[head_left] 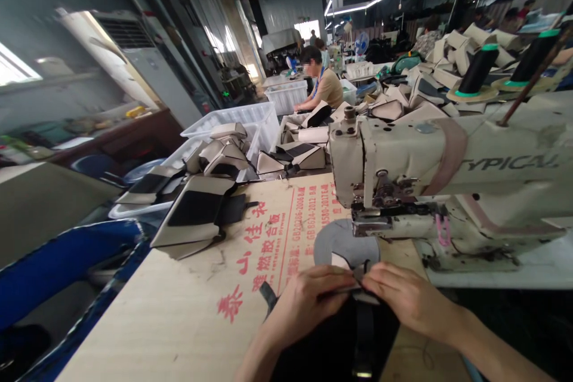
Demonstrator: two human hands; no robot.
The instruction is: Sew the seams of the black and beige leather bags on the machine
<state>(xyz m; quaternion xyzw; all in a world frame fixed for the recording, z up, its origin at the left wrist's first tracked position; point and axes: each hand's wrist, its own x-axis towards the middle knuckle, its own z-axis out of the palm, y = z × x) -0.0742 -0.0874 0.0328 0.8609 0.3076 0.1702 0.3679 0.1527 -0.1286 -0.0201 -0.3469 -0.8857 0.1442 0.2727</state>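
A grey and black fabric piece [347, 245] lies at the front edge of the wooden table [179, 316], its rounded grey end flat below the sewing machine's arm. My left hand [316, 295] pinches its folded edge from the left. From the right, my right hand [403, 295] grips the same edge, the fingertips of both hands nearly meeting. A dark strap with a small metal end hangs below them. The sewing machine [403, 161] stands just beyond my right hand, its needle area not clearly visible.
Beige and black sewn pieces [197, 212] lie at the table's left edge. Behind are white plastic crates [264, 125] holding similar pieces. A blue-lined container [71, 262] is at left. Black thread cones [478, 68] stand behind the machine. A person [324, 83] sits farther back.
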